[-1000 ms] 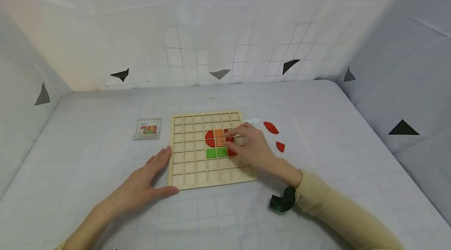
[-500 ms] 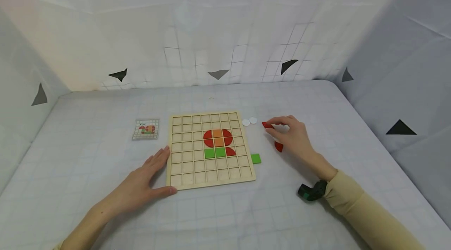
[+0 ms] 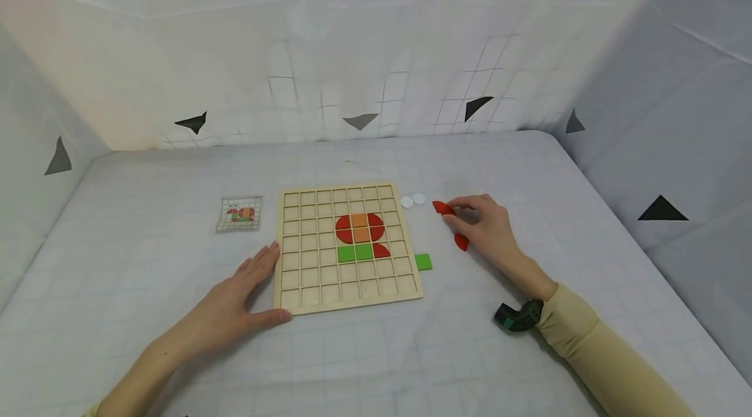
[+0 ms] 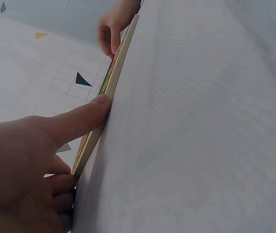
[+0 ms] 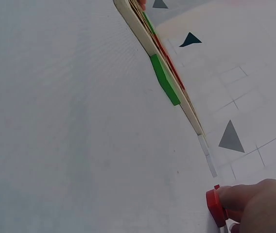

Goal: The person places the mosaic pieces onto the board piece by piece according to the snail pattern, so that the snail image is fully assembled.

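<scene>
A square wooden grid board [image 3: 311, 278] lies flat on the table, with red quarter-circle pieces, orange tiles [image 3: 360, 228] and green tiles [image 3: 355, 252] in its cells. My left hand [image 3: 226, 309] rests with extended fingers against the board's left edge; the left wrist view shows the thumb touching its rim. To the right of the board, my right hand [image 3: 490, 231] pinches a red quarter-circle piece [image 3: 444, 208], partly hidden by the fingertips. Beneath that hand lies another red piece [image 3: 461, 243]. In the right wrist view, red pieces [image 5: 215, 208] show at the fingertips.
Two white discs [image 3: 412, 200] lie beside the board's upper right edge. A loose green tile [image 3: 423, 262] touches its right side. Left of the board is a small pattern card [image 3: 239, 214] with a gridded picture. White sheeting walls off the table's back and sides.
My right hand has left the board and moved right to the red pieces, uncovering the filled cells and the loose green tile. The left hand stays at the board's edge.
</scene>
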A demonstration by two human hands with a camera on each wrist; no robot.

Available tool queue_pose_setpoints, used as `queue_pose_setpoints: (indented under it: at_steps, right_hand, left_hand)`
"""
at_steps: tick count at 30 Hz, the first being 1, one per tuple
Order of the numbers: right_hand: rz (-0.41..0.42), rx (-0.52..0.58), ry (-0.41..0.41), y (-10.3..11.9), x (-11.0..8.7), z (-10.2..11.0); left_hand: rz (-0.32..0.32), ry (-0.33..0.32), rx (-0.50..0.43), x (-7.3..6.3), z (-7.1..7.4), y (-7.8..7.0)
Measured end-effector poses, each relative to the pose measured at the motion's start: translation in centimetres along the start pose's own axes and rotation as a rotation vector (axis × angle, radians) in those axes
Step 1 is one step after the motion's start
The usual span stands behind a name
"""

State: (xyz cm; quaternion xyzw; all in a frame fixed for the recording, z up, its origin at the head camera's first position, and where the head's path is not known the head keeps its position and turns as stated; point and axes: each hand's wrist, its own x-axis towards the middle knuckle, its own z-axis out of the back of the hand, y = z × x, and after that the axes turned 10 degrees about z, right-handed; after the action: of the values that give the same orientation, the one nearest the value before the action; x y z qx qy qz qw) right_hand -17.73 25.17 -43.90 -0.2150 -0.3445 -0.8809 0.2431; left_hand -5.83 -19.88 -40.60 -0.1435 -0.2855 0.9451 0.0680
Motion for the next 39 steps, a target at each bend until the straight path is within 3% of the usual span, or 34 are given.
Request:
queue_pose_setpoints:
  at_steps: [17, 39]
  right_hand:
    - [-0.024, -0.025, -0.021, 0.31, -0.12, 0.14]
    - [0.001, -0.058, -0.046, 0.31, -0.16, 0.30]
  left_hand:
    - [0.021, 0.010, 0.004, 0.08, -0.05, 0.02]
    - [-0.012, -0.007, 0.001, -0.11, 0.04, -0.04]
